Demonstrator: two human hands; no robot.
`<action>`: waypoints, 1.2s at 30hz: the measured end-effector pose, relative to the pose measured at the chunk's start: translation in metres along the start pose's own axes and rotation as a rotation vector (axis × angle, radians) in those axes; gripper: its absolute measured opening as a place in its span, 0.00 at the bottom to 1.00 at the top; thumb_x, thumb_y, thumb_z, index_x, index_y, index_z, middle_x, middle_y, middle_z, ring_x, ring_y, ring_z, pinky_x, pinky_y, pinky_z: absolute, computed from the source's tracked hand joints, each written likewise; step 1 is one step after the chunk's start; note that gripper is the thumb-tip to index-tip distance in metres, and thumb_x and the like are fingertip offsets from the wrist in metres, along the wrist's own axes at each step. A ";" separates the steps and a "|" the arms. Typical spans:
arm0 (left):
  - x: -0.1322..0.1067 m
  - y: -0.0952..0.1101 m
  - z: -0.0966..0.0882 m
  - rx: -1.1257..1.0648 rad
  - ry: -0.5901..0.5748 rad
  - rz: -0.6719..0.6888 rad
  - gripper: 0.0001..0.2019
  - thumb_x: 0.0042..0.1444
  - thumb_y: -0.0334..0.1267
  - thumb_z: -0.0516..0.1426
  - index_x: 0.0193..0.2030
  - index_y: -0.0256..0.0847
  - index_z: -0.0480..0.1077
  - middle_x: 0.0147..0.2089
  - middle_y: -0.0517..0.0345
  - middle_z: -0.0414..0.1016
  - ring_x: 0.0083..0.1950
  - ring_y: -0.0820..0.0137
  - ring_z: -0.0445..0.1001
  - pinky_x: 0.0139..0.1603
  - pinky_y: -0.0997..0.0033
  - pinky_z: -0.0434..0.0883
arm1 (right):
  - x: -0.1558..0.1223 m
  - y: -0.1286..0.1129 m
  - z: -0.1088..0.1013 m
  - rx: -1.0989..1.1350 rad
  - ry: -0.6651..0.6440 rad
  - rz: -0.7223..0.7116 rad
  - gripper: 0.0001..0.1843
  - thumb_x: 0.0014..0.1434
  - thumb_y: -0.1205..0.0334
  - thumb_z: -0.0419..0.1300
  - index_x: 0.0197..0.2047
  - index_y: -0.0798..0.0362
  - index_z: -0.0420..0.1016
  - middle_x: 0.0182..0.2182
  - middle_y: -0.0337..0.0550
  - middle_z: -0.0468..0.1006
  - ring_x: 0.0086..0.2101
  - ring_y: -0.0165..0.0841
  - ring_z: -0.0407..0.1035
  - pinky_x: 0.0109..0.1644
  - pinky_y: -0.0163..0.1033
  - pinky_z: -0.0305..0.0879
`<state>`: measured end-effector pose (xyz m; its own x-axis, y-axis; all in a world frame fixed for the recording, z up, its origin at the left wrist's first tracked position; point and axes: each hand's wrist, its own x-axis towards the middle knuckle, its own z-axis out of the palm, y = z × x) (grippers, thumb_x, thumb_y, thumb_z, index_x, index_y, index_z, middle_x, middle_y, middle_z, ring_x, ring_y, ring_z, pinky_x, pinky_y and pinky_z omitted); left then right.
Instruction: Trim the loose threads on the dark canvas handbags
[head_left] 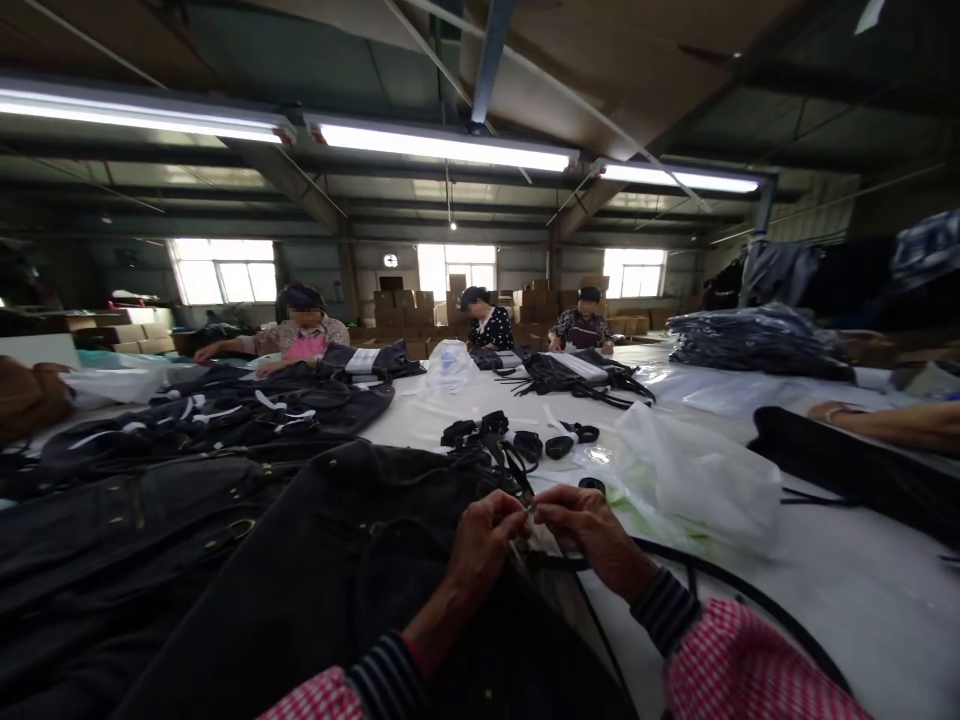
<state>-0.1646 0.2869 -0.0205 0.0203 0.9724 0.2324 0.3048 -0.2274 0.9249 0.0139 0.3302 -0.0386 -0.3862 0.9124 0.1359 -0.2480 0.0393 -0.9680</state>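
My left hand (486,538) and my right hand (596,530) meet over the table, thumbs and fingertips pinched together. Between the fingertips is a small thing, too small to make out. A long black strap (739,580) passes under my right hand and curves away to the right over the white table (847,600). Below my left hand and forearm spreads a black cloth garment (300,560). Just beyond my hands lie several rolled black straps (491,428), some with white bands.
More black garments (75,530) with brass-coloured fittings cover the left. A clear plastic bag (690,480) lies right of my hands. Another person's arm (900,425) rests by black cloth (847,470) at the right. Three people work across the table, near a tied black bundle (581,368).
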 end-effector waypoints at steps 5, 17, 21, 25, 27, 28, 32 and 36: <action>0.001 0.000 0.001 0.026 -0.030 0.001 0.13 0.58 0.48 0.58 0.34 0.38 0.74 0.32 0.57 0.80 0.36 0.66 0.76 0.41 0.70 0.69 | -0.001 -0.001 0.000 -0.073 0.003 -0.001 0.16 0.52 0.53 0.71 0.39 0.56 0.84 0.24 0.38 0.76 0.20 0.23 0.58 0.22 0.30 0.47; 0.004 -0.004 -0.002 0.094 -0.046 0.001 0.13 0.58 0.46 0.56 0.34 0.39 0.73 0.26 0.62 0.74 0.31 0.68 0.72 0.36 0.71 0.65 | -0.002 -0.005 0.008 -0.126 -0.028 -0.030 0.12 0.53 0.55 0.70 0.34 0.57 0.82 0.22 0.36 0.74 0.19 0.22 0.58 0.21 0.30 0.50; 0.006 -0.006 -0.001 0.072 -0.049 -0.010 0.13 0.58 0.46 0.57 0.34 0.38 0.73 0.25 0.63 0.71 0.29 0.70 0.69 0.33 0.72 0.63 | -0.003 -0.002 0.009 -0.043 -0.007 0.012 0.16 0.51 0.53 0.72 0.35 0.57 0.80 0.22 0.36 0.74 0.19 0.22 0.59 0.20 0.29 0.50; 0.005 -0.007 -0.001 0.047 -0.049 -0.013 0.12 0.57 0.45 0.57 0.34 0.37 0.74 0.26 0.62 0.71 0.29 0.71 0.68 0.33 0.73 0.62 | -0.003 -0.002 0.010 0.038 -0.015 0.056 0.18 0.49 0.52 0.74 0.33 0.57 0.77 0.24 0.37 0.76 0.18 0.21 0.58 0.19 0.28 0.49; 0.005 -0.007 0.000 0.038 -0.049 -0.017 0.12 0.57 0.45 0.57 0.34 0.37 0.73 0.26 0.62 0.71 0.29 0.71 0.67 0.33 0.72 0.62 | -0.003 -0.001 0.009 0.068 -0.029 0.069 0.18 0.49 0.52 0.74 0.33 0.57 0.77 0.26 0.38 0.76 0.20 0.21 0.60 0.20 0.27 0.50; 0.005 -0.006 0.000 0.035 -0.051 -0.019 0.12 0.57 0.46 0.57 0.34 0.37 0.73 0.26 0.61 0.71 0.29 0.71 0.67 0.32 0.72 0.62 | -0.003 -0.001 0.008 0.080 -0.038 0.077 0.18 0.49 0.52 0.74 0.33 0.57 0.77 0.27 0.39 0.77 0.21 0.22 0.62 0.20 0.27 0.51; 0.004 -0.003 0.000 0.042 -0.051 -0.028 0.14 0.55 0.48 0.57 0.33 0.38 0.73 0.26 0.60 0.71 0.29 0.70 0.67 0.32 0.72 0.61 | -0.003 0.003 0.006 0.090 -0.064 0.081 0.17 0.51 0.53 0.74 0.34 0.58 0.78 0.28 0.41 0.78 0.22 0.22 0.64 0.21 0.26 0.53; 0.002 -0.002 0.001 0.089 -0.033 -0.019 0.12 0.55 0.46 0.56 0.33 0.39 0.72 0.26 0.60 0.71 0.29 0.70 0.68 0.32 0.72 0.62 | -0.005 0.003 0.008 0.044 -0.047 0.058 0.16 0.51 0.53 0.73 0.32 0.58 0.78 0.26 0.41 0.78 0.21 0.22 0.64 0.20 0.26 0.52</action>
<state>-0.1643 0.2895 -0.0221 0.0446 0.9781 0.2033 0.3887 -0.2045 0.8984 0.0080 0.3229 -0.0402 -0.4419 0.8924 0.0910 -0.2625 -0.0317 -0.9644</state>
